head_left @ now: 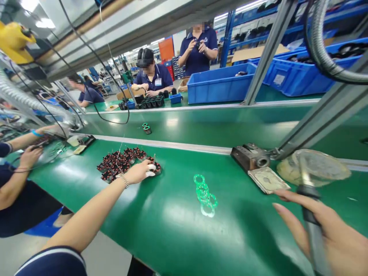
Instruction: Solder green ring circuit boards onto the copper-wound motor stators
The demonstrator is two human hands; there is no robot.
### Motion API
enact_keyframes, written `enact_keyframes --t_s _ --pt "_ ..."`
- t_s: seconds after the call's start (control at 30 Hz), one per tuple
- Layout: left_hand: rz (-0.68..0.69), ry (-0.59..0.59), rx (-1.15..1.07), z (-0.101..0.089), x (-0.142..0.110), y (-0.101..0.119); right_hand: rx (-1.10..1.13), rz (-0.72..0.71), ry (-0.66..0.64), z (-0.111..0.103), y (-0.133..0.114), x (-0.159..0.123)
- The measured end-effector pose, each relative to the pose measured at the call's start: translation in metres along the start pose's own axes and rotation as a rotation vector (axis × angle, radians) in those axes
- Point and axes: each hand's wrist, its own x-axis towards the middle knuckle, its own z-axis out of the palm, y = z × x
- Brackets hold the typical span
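My left hand [140, 172] reaches far out over the green table [172, 230] to a heap of small dark wound coils [120, 163]. Its fingers, two with white tips, close on a coil [156, 167] at the heap's right end. A wristband shows on that wrist. My right hand [324, 230] is at the lower right, fingers curled around the grey handle of a soldering iron [312, 214] that points up and away. Between the hands lies a loose chain of translucent green plastic rings [205, 195].
A metal iron stand [249, 156], a flat sponge pad [268, 179] and a clear dish [314, 166] sit at the right. A green conveyor [201, 126] carries one coil [147, 128]. A co-worker's hands [28, 155] work at the left; several people and blue bins [220, 84] stand beyond.
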Motion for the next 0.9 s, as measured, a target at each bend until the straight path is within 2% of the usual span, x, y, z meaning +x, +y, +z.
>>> enact_keyframes --t_s 0.07,0.13,0.23,0.3,0.37,0.47,0.6,0.7,0.8,0.9 --pt "-0.059 0.023 0.010 0.009 -0.019 -0.012 0.067 -0.170 -0.032 0.003 -0.021 0.000" --pt "-0.122 0.058 0.029 0.014 -0.031 -0.021 0.157 -0.222 -0.105 0.012 -0.038 -0.004" --pt "-0.177 0.163 0.126 0.018 -0.043 -0.029 0.238 -0.218 -0.289 0.030 -0.054 -0.018" --pt "-0.154 0.258 0.183 0.019 -0.052 -0.028 0.255 -0.202 -0.387 0.042 -0.061 -0.027" --pt "-0.101 0.348 0.165 0.021 -0.064 -0.019 0.232 -0.188 -0.431 0.052 -0.067 -0.033" --pt "0.019 0.420 0.033 0.030 -0.087 0.011 0.177 -0.178 -0.440 0.064 -0.072 -0.034" --pt "0.263 0.358 -0.148 0.048 -0.116 0.069 0.131 -0.199 -0.461 0.073 -0.078 -0.027" --pt "0.263 0.345 -0.251 0.061 -0.129 0.099 0.095 -0.219 -0.475 0.071 -0.081 -0.022" --pt "0.208 0.374 -0.387 0.070 -0.138 0.101 0.070 -0.236 -0.484 0.060 -0.082 -0.025" --pt "0.122 0.406 -0.489 0.078 -0.147 0.084 0.097 -0.260 -0.502 0.049 -0.082 -0.035"
